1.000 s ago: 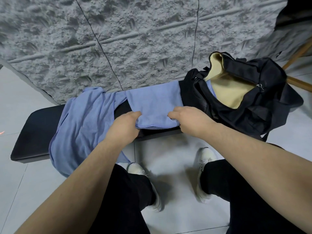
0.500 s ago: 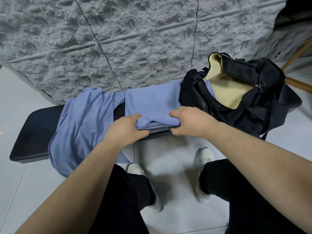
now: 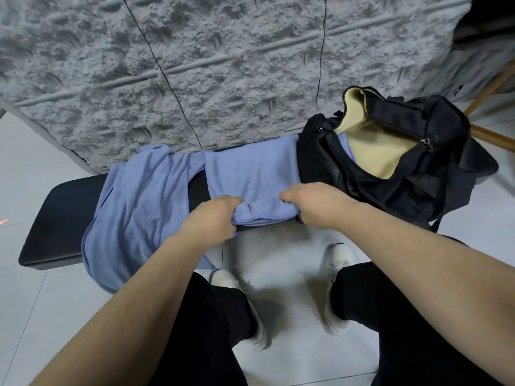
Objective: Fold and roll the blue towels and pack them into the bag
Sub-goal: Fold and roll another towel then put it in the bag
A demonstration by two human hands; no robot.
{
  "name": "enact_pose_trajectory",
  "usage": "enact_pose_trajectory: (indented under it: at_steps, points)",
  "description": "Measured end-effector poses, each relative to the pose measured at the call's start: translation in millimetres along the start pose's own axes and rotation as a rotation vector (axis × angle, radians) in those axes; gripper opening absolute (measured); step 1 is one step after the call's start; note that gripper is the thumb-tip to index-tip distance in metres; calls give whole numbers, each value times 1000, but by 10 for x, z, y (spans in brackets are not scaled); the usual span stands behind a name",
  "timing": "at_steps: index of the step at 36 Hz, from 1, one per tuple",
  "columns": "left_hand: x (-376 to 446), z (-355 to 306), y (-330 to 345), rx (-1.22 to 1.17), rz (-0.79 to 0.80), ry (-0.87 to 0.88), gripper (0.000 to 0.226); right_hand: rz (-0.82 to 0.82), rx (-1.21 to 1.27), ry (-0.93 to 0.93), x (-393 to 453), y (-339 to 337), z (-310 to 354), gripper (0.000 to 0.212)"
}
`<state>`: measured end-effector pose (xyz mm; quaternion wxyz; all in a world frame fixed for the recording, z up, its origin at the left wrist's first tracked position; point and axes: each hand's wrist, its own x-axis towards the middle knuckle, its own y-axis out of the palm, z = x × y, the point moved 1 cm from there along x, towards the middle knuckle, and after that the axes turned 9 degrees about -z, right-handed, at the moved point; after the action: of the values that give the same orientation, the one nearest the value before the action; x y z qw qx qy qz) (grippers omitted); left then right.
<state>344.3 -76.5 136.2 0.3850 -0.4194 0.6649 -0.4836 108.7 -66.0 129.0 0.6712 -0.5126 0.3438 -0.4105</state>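
- While flush with the black bench (image 3: 61, 207) front edge, folded blue towel (image 3: 250, 174) gripped by curled left hand (image 3: 211, 218) and right hand (image 3: 315, 201).
- Crowded by open black bag (image 3: 412, 174) rightward, loose blue towel (image 3: 139, 213) leftward.

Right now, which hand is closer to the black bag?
Right. The right hand grips the folded towel right beside the bag; the left hand grips the towel's other end, farther from the bag.

Folded towel (image 3: 250, 174): soft matt blue cloth, stitched hem under your fingers.
Loose towel (image 3: 136, 207): same cloth, rumpled.
Bag (image 3: 412, 185): black woven fabric, tan lining, metal zip pull.
Bench (image 3: 58, 218): smooth black padding.
Wall (image 3: 223, 65): rough grey.
Floor (image 3: 41, 288): glossy tile.
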Motion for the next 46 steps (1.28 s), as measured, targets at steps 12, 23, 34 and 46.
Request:
enact_pose_trajectory:
  at_steps: [12,23,34,46]
  points:
    - [-96,78,-83,-81,25,-80,47,21,148,86,-75,-79,-10,46]
    - [-139,37,-138,-272,-149,-124,23,-123,246,150,-106,-195,53,31]
    - [-80,79,-110,-586,-165,-247,16,-201,186,222,-66,-302,24,20]
    - [114,219,-106,-874,-565,-596,11,-400,427,409,175,-193,-26,25]
